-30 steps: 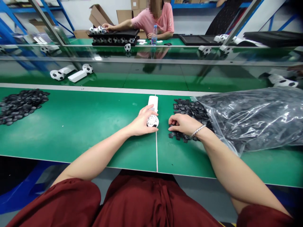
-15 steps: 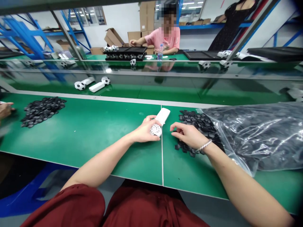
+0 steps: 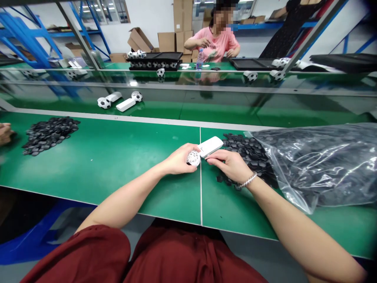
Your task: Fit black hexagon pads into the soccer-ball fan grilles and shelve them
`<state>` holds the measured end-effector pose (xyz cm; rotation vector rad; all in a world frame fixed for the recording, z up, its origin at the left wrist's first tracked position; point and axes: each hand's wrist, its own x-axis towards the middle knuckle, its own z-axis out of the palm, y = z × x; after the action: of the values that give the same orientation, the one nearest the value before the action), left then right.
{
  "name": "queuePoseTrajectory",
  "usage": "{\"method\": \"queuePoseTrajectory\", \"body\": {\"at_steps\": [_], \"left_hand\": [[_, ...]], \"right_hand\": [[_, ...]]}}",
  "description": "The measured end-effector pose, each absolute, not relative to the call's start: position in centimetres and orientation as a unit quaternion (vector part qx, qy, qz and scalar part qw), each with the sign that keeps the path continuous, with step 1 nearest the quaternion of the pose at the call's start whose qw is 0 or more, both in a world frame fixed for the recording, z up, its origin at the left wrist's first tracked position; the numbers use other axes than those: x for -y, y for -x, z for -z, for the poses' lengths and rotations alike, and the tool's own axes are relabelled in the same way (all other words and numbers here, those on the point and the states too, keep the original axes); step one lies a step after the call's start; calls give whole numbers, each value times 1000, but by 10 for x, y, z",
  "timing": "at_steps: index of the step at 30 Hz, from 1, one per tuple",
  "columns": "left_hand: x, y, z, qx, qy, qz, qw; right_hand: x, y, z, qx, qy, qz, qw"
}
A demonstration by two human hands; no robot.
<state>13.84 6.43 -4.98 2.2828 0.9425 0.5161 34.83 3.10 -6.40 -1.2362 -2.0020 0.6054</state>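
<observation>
At the bench (image 3: 97, 165), our left hand (image 3: 176, 159) grips a white lattice ball (image 3: 193, 158) to keep it steady — our right hand (image 3: 231, 165) sits with narrow fingers against a white bar (image 3: 210, 146).

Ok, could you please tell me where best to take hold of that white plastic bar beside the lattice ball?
Grip the white plastic bar by its free end, coming from the right, where the right hand is. The left hand holds the white lattice ball at the other end, and the long, slim shape should pinch easily across its width.
</observation>
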Motion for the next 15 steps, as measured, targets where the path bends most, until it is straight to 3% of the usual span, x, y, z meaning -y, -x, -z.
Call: {"method": "queuePoseTrajectory", "body": {"at_steps": [8, 15], "left_hand": [[-65, -139, 52, -351, -864, -197, 302], [-64, -139, 50, -341, -867, -192, 308]], "right_hand": [[-27, -343, 69, 760, 483, -226, 370], [-30, -338, 73, 822, 399, -204, 353]]}}
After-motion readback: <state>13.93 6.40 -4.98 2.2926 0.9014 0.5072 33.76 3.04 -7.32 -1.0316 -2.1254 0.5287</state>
